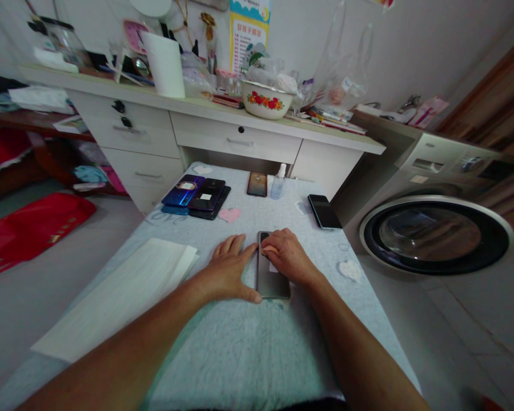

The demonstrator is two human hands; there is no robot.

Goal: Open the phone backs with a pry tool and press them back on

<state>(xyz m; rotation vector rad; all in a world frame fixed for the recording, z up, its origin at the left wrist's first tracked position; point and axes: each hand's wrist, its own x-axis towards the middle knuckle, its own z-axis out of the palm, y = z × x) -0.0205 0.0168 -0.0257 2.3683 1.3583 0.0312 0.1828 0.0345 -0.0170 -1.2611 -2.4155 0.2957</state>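
A grey phone [273, 284] lies back up on the cloth-covered table, its camera block at the far end. My left hand [229, 271] is spread flat beside it, thumb and a fingertip at the phone's left edge. Over the phone's upper part, my right hand [289, 257] has its fingers closed on a small orange-tan piece, pressed to the back near the camera block. What that piece is, I cannot make out. A pale label partly shows under the right hand.
Stacked phones [205, 197] lie at the back left, a brown phone [257, 184] and a spray bottle [278, 184] at the back, a black phone [324, 211] at the right. White sheets [124, 291] lie left. Behind stands a cluttered desk [240, 134]; a washing machine [437, 211] is right.
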